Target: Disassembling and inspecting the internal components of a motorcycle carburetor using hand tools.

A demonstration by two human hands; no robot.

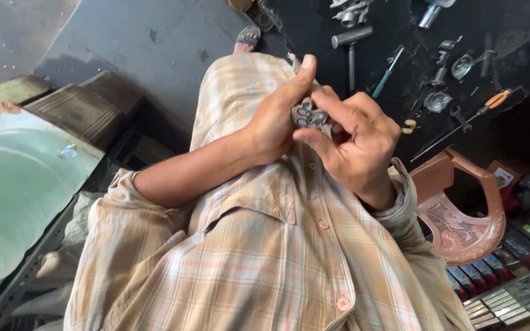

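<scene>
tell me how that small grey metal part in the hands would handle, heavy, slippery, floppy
The small metal part looks like rigid cast metal with rounded lobes, so probably stiff and fairly heavy for its size. Its dull, grimy surface suggests it may be a bit greasy. The left hand and right hand both pinch it, so it likely needs a firm grip.

Dark concrete floor (154,43) above-left of hands w/ daylight. Brown plastic chair (461,214) lower right; green glass sheets (13,202) far left on metal rack.

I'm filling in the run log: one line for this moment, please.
left hand: grips metal part | right hand: fingers on part | floor: hammer, screwdriver
</scene>
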